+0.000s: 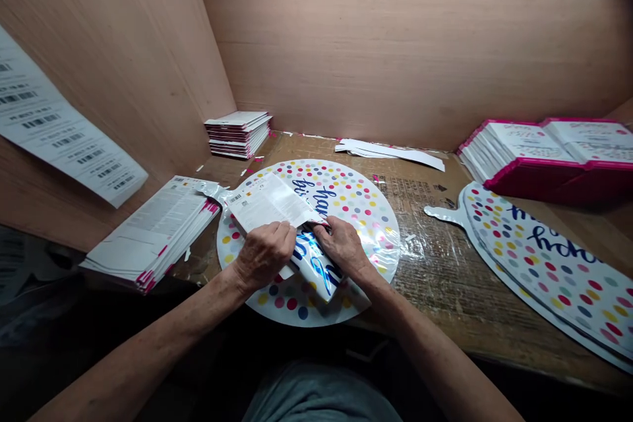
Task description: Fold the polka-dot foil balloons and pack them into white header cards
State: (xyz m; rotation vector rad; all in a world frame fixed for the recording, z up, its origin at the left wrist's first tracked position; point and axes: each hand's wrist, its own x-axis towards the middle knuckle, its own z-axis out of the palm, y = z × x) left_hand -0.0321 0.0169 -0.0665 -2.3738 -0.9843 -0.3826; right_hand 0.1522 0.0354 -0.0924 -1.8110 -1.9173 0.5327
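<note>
A round foil balloon (356, 201) with coloured dots and blue lettering lies flat at the middle of the table. Above it my left hand (267, 252) is closed on a white printed card sleeve (270, 201). Folded foil with blue letters (316, 270) sticks out at the sleeve's lower right side. My right hand (342, 244) pinches this folded foil near the sleeve's edge. The fingertips of both hands are close together, and how far the foil reaches into the sleeve is hidden.
Card sleeves (143, 231) are stacked at the left, with a smaller stack (239, 134) behind. White paper strips (390, 153) lie near the back wall. On the right are more dotted balloons (548, 270) and a pink-edged box of packs (548, 158). A barcode label sheet (64, 125) hangs at left.
</note>
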